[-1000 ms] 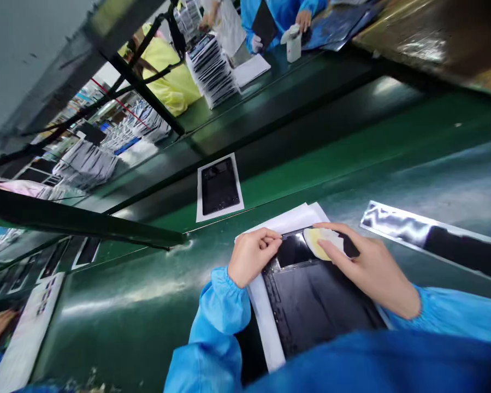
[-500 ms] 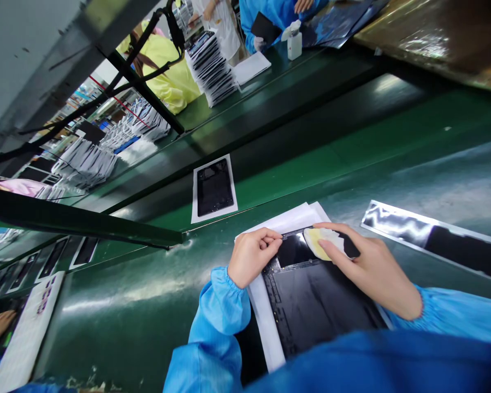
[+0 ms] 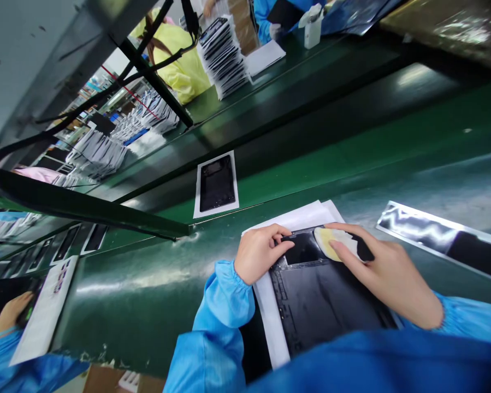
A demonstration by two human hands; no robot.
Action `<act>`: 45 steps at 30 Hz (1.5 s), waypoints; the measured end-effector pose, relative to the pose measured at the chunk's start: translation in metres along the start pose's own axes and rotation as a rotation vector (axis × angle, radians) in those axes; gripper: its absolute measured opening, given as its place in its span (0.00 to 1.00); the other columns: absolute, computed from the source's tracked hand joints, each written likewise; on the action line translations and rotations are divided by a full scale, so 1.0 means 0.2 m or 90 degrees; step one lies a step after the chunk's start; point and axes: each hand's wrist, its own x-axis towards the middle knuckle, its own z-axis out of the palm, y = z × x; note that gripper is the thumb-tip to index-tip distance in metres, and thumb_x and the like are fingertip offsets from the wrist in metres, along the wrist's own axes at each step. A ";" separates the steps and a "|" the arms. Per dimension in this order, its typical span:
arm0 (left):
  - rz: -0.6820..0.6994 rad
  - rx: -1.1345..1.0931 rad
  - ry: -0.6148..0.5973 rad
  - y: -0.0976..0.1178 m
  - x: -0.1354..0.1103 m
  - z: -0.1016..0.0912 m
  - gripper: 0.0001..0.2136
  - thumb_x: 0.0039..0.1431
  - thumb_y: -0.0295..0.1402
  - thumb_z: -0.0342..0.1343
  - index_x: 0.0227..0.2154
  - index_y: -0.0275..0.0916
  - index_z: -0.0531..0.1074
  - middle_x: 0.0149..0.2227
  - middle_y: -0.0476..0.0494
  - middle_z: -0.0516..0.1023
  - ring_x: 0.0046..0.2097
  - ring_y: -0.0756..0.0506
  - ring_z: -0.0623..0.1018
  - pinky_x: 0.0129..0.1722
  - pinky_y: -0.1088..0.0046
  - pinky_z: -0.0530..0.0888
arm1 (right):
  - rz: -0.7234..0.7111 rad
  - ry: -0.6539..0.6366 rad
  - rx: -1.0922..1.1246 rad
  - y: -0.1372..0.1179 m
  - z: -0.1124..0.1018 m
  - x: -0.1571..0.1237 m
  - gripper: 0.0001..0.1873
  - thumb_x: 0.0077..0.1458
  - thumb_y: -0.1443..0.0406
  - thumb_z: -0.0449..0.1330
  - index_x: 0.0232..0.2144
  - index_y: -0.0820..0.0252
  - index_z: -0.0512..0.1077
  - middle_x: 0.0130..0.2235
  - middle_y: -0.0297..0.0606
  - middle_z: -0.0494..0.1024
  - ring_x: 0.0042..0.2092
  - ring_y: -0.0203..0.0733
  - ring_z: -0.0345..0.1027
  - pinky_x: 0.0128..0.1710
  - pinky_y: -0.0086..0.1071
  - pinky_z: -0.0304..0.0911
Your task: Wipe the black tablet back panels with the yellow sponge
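Observation:
A black tablet-like panel [image 3: 331,305] lies on white paper sheets [image 3: 270,322] in front of me. Across its far end runs a glossy dark strip [image 3: 305,248]. My right hand [image 3: 386,267] grips a pale yellow and white pad [image 3: 331,243], thumb on one side and fingers on the other, resting on that far end. My left hand [image 3: 264,248] is at the panel's far left corner, thumb and index finger pinched together; what lies between them, if anything, is too small to make out.
A silver and black film strip [image 3: 445,234] lies to the right. Another panel on white paper [image 3: 217,184] rests on the green line beyond. A green metal post [image 3: 85,210] juts in from the left. At far left, a co-worker's hand [image 3: 13,312] is beside a long white sheet [image 3: 44,311].
The view has shifted, so most things sit slightly further right or higher. Both hands keep nearly the same places on the panel, the pad still in my right hand.

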 end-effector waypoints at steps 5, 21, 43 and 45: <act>-0.003 0.046 -0.006 0.01 0.00 0.00 0.08 0.57 0.33 0.64 0.40 0.45 0.79 0.31 0.57 0.79 0.28 0.53 0.74 0.35 0.77 0.70 | -0.008 0.008 -0.005 0.00 0.00 0.00 0.26 0.60 0.45 0.49 0.47 0.52 0.74 0.11 0.17 0.51 0.10 0.37 0.44 0.17 0.33 0.53; 0.162 0.503 0.046 0.03 -0.10 0.01 0.09 0.68 0.36 0.53 0.45 0.43 0.75 0.41 0.47 0.81 0.41 0.47 0.78 0.31 0.75 0.72 | 0.018 0.003 0.001 -0.01 0.00 0.00 0.26 0.59 0.45 0.49 0.47 0.52 0.74 0.11 0.19 0.55 0.10 0.39 0.46 0.18 0.35 0.54; 0.282 0.527 0.034 -0.07 -0.30 0.05 0.18 0.69 0.28 0.48 0.57 0.49 0.71 0.62 0.47 0.71 0.49 0.46 0.76 0.45 0.72 0.77 | -0.118 -0.141 -0.071 -0.14 0.15 0.13 0.23 0.64 0.49 0.46 0.48 0.53 0.72 0.16 0.27 0.69 0.17 0.45 0.66 0.21 0.33 0.55; 0.261 0.535 0.032 -0.06 -0.28 0.06 0.17 0.68 0.28 0.48 0.56 0.47 0.71 0.63 0.46 0.70 0.48 0.46 0.76 0.45 0.72 0.78 | -0.140 -0.138 -0.080 -0.15 0.17 0.14 0.23 0.65 0.49 0.44 0.46 0.52 0.72 0.17 0.28 0.71 0.18 0.45 0.67 0.21 0.32 0.55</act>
